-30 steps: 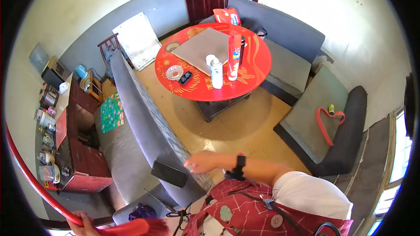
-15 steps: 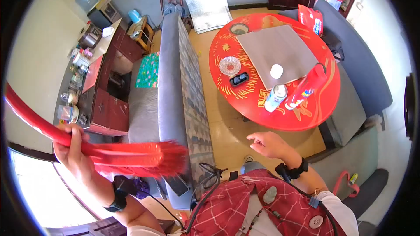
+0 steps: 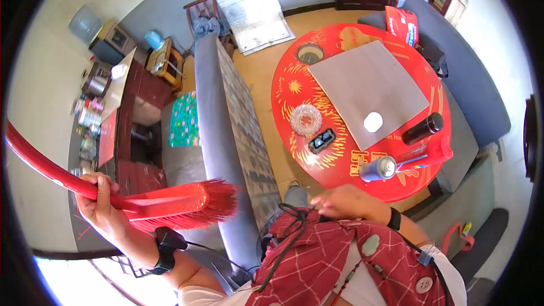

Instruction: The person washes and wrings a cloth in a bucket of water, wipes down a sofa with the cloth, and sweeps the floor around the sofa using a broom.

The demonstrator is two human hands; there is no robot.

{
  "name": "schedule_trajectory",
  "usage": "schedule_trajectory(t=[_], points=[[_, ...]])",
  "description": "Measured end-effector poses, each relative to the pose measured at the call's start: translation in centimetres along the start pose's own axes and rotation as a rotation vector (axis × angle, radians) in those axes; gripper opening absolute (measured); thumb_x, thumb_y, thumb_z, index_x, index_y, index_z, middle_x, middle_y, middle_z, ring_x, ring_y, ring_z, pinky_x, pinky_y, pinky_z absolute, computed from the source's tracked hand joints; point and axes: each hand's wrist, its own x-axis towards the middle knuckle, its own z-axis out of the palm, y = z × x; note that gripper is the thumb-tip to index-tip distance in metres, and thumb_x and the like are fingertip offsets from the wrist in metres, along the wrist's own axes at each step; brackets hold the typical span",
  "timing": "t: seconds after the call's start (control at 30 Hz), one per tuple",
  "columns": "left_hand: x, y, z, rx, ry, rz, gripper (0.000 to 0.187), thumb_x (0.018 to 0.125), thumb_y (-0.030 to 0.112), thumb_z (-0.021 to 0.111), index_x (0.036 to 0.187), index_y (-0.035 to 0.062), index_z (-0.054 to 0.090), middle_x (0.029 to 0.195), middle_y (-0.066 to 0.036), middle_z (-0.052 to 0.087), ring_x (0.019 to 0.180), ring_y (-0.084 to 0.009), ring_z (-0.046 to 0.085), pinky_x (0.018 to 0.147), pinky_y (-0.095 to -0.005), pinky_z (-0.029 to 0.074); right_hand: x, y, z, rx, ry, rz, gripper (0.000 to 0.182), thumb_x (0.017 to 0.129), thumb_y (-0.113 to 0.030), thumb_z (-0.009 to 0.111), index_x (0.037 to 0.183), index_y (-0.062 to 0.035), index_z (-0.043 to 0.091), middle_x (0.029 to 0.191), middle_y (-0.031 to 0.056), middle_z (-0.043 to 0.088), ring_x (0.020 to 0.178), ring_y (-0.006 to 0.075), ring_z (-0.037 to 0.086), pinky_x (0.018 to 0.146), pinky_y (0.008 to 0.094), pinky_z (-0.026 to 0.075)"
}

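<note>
In my left hand is a red broom, gripped where the handle meets the head. Its handle runs up to the left edge, and its red bristles point right, in front of the grey sofa back. My right hand is close to my chest, at the top of the red checked apron, beside a black cord. Its fingers are curled and slightly blurred; anything between them is hidden.
Ahead right stands a round red table with a grey board, glass ashtray, spray can, dark bottle and red bottle. A sofa stands between it and the cluttered counter. A grey bench curves behind the table.
My right hand has drawn in from the table side toward my apron. The view has shifted, with the table now nearer my body. My left hand still holds the broom in much the same place.
</note>
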Motion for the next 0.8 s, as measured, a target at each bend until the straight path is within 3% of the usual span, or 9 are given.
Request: schedule_trajectory(t=[0.03, 0.1, 0.17, 0.23, 0.33, 0.4, 0.57, 0.7, 0.8], points=[[2.0, -1.2, 0.8, -0.002, -0.003, 0.009, 0.012, 0.084, -0.004, 0.058, 0.089, 0.0037, 0.050, 0.076, -0.007, 0.053, 0.063, -0.0124, 0.048, 0.061, -0.0235, 0.040, 1.1, 0.2, -2.0, -0.071, 0.151, 0.030, 0.032, 0.085, -0.025, 0.056, 0.113, -0.0084, 0.058, 0.098, 0.0131, 0.064, 0.086, 0.0323, 0.062, 0.070, 0.0426, 0.050], [5.8, -2.6, 2.8, -0.021, 0.050, -0.021, 0.011, 0.083, -0.002, 0.059, 0.087, 0.0029, 0.050, 0.074, -0.006, 0.052, 0.063, -0.0124, 0.048, 0.062, -0.0236, 0.040, 2.8, -1.3, -5.5, -0.189, 0.202, 0.178, 0.031, 0.084, -0.023, 0.057, 0.111, -0.0081, 0.058, 0.096, 0.0129, 0.064, 0.085, 0.0318, 0.062, 0.069, 0.0418, 0.050], [10.1, -4.0, 4.7, -0.031, -0.023, -0.006, 0.010, 0.083, -0.001, 0.060, 0.086, 0.0027, 0.050, 0.073, -0.005, 0.052, 0.063, -0.0124, 0.048, 0.062, -0.0240, 0.039, 4.4, -2.0, -7.5, -0.025, 0.350, 0.279, 0.031, 0.083, -0.021, 0.058, 0.111, -0.0081, 0.057, 0.091, 0.0149, 0.063, 0.082, 0.0334, 0.061, 0.068, 0.0433, 0.050], [13.4, -4.9, 7.5, -0.092, -0.047, 0.001, 0.010, 0.083, 0.000, 0.060, 0.086, 0.0027, 0.050, 0.073, -0.005, 0.052, 0.062, -0.0125, 0.048, 0.062, -0.0245, 0.040, 5.5, -2.2, -8.8, 0.057, 0.388, 0.293, 0.026, 0.083, -0.020, 0.057, 0.106, -0.0083, 0.058, 0.084, 0.0145, 0.062, 0.079, 0.0340, 0.061, 0.067, 0.0437, 0.049], [17.4, -6.7, 12.3, -0.150, -0.064, 0.033, 0.010, 0.083, 0.000, 0.061, 0.087, 0.0025, 0.052, 0.075, -0.006, 0.055, 0.062, -0.0124, 0.051, 0.061, -0.0241, 0.042, 6.6, -1.0, -10.0, -0.069, 0.482, 0.219, 0.020, 0.084, -0.019, 0.056, 0.100, -0.0085, 0.057, 0.076, 0.0155, 0.061, 0.074, 0.0353, 0.061, 0.065, 0.0445, 0.049], [18.9, -7.6, 15.7, -0.217, -0.106, 0.039, 0.011, 0.083, -0.001, 0.061, 0.089, 0.0029, 0.052, 0.076, -0.006, 0.057, 0.063, -0.0128, 0.053, 0.060, -0.0236, 0.043, 6.4, -0.2, -10.7, -0.016, 0.436, 0.280, 0.016, 0.084, -0.020, 0.056, 0.096, -0.0086, 0.057, 0.075, 0.0163, 0.060, 0.072, 0.0361, 0.060, 0.062, 0.0453, 0.048], [21.9, -7.9, 23.8, -0.341, -0.166, 0.085, 0.014, 0.082, -0.002, 0.062, 0.089, 0.0037, 0.052, 0.076, -0.006, 0.056, 0.062, -0.0129, 0.053, 0.060, -0.0235, 0.043, 6.1, 3.0, -13.4, -0.026, 0.584, 0.322, 0.017, 0.084, -0.021, 0.056, 0.096, -0.0092, 0.058, 0.076, 0.0159, 0.060, 0.072, 0.0361, 0.060, 0.061, 0.0457, 0.048], [24.8, -8.7, 29.1, -0.369, -0.210, 0.070, 0.015, 0.082, -0.002, 0.062, 0.090, 0.0040, 0.051, 0.075, -0.006, 0.056, 0.062, -0.0126, 0.053, 0.059, -0.0232, 0.043, 8.0, 6.6, -14.1, 0.067, 0.510, 0.447, 0.025, 0.084, -0.022, 0.055, 0.106, -0.0110, 0.058, 0.082, 0.0168, 0.062, 0.077, 0.0353, 0.061, 0.065, 0.0451, 0.049], [28.3, -12.6, 33.8, -0.343, -0.246, 0.076, 0.016, 0.082, -0.004, 0.061, 0.092, 0.0038, 0.051, 0.079, -0.005, 0.056, 0.066, -0.0124, 0.053, 0.060, -0.0235, 0.044, 10.6, 8.8, -15.7, 0.126, 0.472, 0.481, 0.029, 0.083, -0.022, 0.056, 0.110, -0.0104, 0.058, 0.085, 0.0174, 0.063, 0.080, 0.0342, 0.062, 0.067, 0.0455, 0.049]])
